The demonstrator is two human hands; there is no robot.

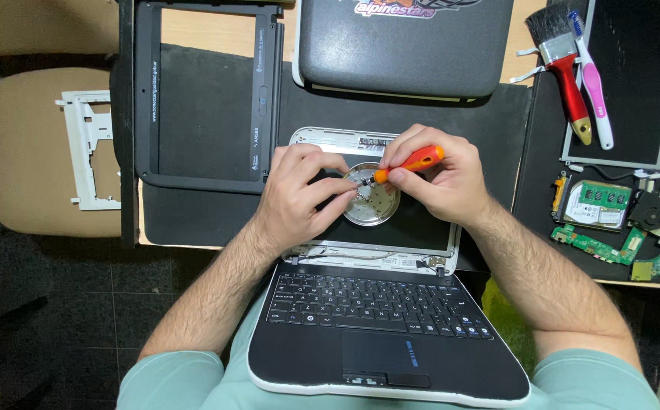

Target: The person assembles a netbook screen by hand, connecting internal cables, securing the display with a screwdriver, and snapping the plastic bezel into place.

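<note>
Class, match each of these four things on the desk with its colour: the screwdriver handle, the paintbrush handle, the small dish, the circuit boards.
Things:
1. screwdriver handle
2. paintbrush handle
3. small dish
4. circuit boards

Colours:
A. green
B. silver
C. orange
D. red

Pairs: 1-C, 2-D, 3-B, 4-A

Dish on laptop lid, bezel left, brush right
</note>
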